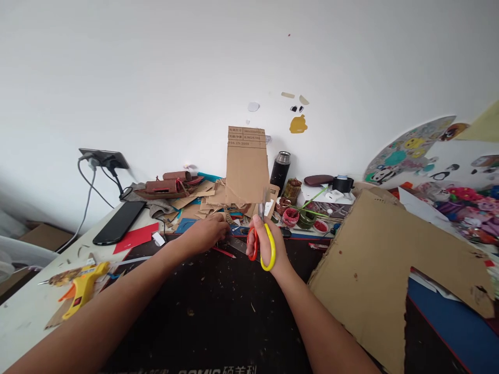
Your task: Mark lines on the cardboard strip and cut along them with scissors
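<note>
My right hand (268, 243) is closed around scissors (270, 255) with one red and one yellow handle loop, their blades pointing up and away. My left hand (212, 232) reaches over the scraps at the mat's back edge, fingers bent; whatever lies under its fingertips is too small to make out. Close by are a metal ruler (238, 245) and a red pencil (225, 252). Behind the scissors, a rectangular cardboard piece (247, 171) with printed text stands upright before the wall.
A large cut cardboard sheet (362, 270) lies right of the black mat (218, 317). At left are a yellow glue gun (83, 291) and a black phone (120, 222). Paint jars (290, 216), a black flask (280, 171) and a brown model boat (167, 188) stand behind.
</note>
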Tool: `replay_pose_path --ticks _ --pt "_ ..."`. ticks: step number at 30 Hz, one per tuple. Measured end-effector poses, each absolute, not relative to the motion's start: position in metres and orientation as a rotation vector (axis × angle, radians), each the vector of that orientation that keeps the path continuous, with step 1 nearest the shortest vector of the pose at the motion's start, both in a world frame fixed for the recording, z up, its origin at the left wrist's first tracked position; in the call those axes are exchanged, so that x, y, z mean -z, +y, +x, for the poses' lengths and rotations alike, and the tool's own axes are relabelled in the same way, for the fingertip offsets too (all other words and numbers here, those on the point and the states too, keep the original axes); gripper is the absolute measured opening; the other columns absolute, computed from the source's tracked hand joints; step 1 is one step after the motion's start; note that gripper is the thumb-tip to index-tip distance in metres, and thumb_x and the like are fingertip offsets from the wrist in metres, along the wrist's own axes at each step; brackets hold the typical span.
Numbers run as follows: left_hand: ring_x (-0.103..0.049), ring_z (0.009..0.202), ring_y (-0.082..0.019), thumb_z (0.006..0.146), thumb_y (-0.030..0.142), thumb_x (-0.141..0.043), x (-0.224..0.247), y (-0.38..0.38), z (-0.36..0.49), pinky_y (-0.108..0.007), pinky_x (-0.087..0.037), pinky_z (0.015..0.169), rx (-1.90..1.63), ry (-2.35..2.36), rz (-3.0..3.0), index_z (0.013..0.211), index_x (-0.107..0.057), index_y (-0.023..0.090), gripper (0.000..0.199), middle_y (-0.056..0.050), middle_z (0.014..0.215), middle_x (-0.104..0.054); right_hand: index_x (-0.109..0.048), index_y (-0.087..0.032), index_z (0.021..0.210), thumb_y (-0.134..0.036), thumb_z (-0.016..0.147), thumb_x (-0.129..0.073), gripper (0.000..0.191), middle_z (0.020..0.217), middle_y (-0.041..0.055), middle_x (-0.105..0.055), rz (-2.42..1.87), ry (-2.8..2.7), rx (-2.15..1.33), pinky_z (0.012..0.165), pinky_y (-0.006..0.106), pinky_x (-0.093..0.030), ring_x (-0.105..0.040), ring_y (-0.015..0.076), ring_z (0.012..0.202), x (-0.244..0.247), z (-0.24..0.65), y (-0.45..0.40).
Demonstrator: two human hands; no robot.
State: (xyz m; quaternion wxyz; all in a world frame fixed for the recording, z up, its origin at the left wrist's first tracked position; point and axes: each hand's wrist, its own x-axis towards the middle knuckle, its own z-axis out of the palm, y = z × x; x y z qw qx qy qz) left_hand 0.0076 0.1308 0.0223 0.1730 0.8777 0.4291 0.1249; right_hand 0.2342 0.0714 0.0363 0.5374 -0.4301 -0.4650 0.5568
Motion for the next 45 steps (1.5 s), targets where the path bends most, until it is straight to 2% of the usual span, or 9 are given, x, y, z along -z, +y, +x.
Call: replay_pose_path --ticks 10,14,18,23,27,34,40,43,45 --pt "-0.068 0.097 -0.028 0.09 0.034 -0.065 -0.025 0.132 -0.004 -0.039 -0.054 0.089 -0.559 1.254 2.277 0.092 -0.07 0.024 0.011 -0.008 0.104 -0.071 -0.06 -0.022 0.092 -0.093 0.087 -0.062 0.071 0.052 -0.0075 -0.058 -1.065 -1.178 -1.29 0.03 0.02 -0.039 -0.059 0.014 0.033 -0.03 0.233 0.071" --pt "-0.07 0.09 -0.025 0.095 0.048 -0.065 -0.035 0.128 -0.021 -0.038 -0.057 0.085 -0.729 1.244 2.096 0.094 -0.066 0.024 0.024 -0.005 0.096 -0.074 -0.06 -0.022 0.092 -0.093 0.086 -0.062 0.071 0.053 -0.0076 -0.058 -1.079 -1.179 -1.289 0.03 0.02 -0.04 -0.06 0.0141 0.034 -0.031 0.233 0.07" --pt "-0.077 0.104 -0.028 0.097 0.064 -0.065 -0.044 0.115 -0.034 -0.042 -0.061 0.092 -0.851 1.176 1.902 0.097 -0.064 0.023 0.042 -0.012 0.109 -0.081 -0.059 -0.022 0.09 -0.092 0.087 -0.062 0.07 0.052 -0.0073 -0.058 -1.082 -1.185 -1.288 0.031 0.02 -0.039 -0.06 0.0138 0.034 -0.031 0.232 0.07" --pt "-0.078 0.115 -0.033 0.077 0.073 -0.09 -0.055 0.104 -0.037 -0.049 -0.06 0.104 -0.984 1.137 1.579 0.093 -0.072 0.022 0.057 -0.016 0.123 -0.084 -0.059 -0.022 0.09 -0.091 0.087 -0.062 0.07 0.053 -0.0076 -0.058 -1.09 -1.194 -1.288 0.032 0.02 -0.039 -0.059 0.0134 0.034 -0.03 0.232 0.069" --pt "-0.079 0.111 -0.033 0.073 0.07 -0.096 -0.071 0.097 -0.041 -0.048 -0.059 0.104 -1.11 1.205 1.542 0.086 -0.075 0.02 0.055 -0.015 0.112 -0.086 -0.06 -0.022 0.092 -0.091 0.088 -0.062 0.07 0.053 -0.0074 -0.058 -1.086 -1.198 -1.281 0.032 0.02 -0.04 -0.06 0.0138 0.034 -0.032 0.233 0.069" --pt "-0.073 0.075 -0.019 0.084 0.059 -0.093 -0.114 0.078 -0.049 -0.031 -0.06 0.077 -1.573 1.21 1.532 0.097 -0.077 0.023 0.042 -0.001 0.078 -0.077 -0.058 -0.023 0.09 -0.093 0.086 -0.063 0.071 0.053 -0.008 -0.058 -1.08 -1.187 -1.29 0.032 0.02 -0.041 -0.058 0.0132 0.034 -0.032 0.232 0.068" --pt "-0.075 0.079 -0.018 0.099 0.031 -0.075 -0.107 0.058 -0.023 -0.028 -0.06 0.075 -1.303 1.154 2.216 0.095 -0.081 0.027 0.008 -0.001 0.089 -0.082 -0.058 -0.023 0.089 -0.094 0.085 -0.064 0.071 0.054 -0.0079 -0.058 -1.092 -1.171 -1.302 0.032 0.019 -0.04 -0.058 0.0127 0.034 -0.03 0.232 0.07" --pt "-0.078 0.084 -0.019 0.104 0.026 -0.065 -0.082 0.051 -0.001 -0.028 -0.06 0.078 -1.221 1.132 2.253 0.107 -0.079 0.027 0.014 -0.002 0.095 -0.083 -0.058 -0.023 0.089 -0.093 0.085 -0.063 0.071 0.054 -0.0081 -0.058 -1.096 -1.174 -1.302 0.031 0.02 -0.04 -0.057 0.0127 0.033 -0.029 0.232 0.07" --pt "-0.078 0.088 -0.02 0.105 0.027 -0.062 -0.067 0.046 0.009 -0.031 -0.061 0.084 -1.192 1.132 2.202 0.131 -0.072 0.027 0.028 -0.003 0.1 -0.082 -0.058 -0.023 0.09 -0.093 0.087 -0.063 0.07 0.053 -0.008 -0.058 -1.092 -1.184 -1.29 0.032 0.02 -0.04 -0.057 0.0124 0.033 -0.028 0.232 0.07"
